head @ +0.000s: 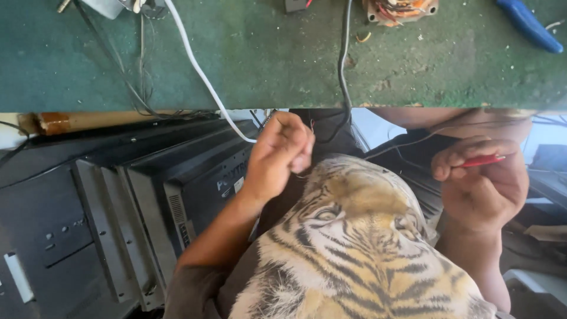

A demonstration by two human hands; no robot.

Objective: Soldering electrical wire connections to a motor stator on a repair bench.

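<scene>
My left hand is raised in front of my tiger-print shirt, fingers pinched shut on a thin wire that runs up toward the bench edge. My right hand is curled around a slim red-handled tool, whose tip points right. The two hands are apart, both just below the edge of the green bench top. The tool's working end is hidden behind the fingers.
A white cable and a black cable hang over the bench edge near my left hand. A copper-wound part and a blue handle lie at the bench's far side. Black flat screens lean stacked on the left.
</scene>
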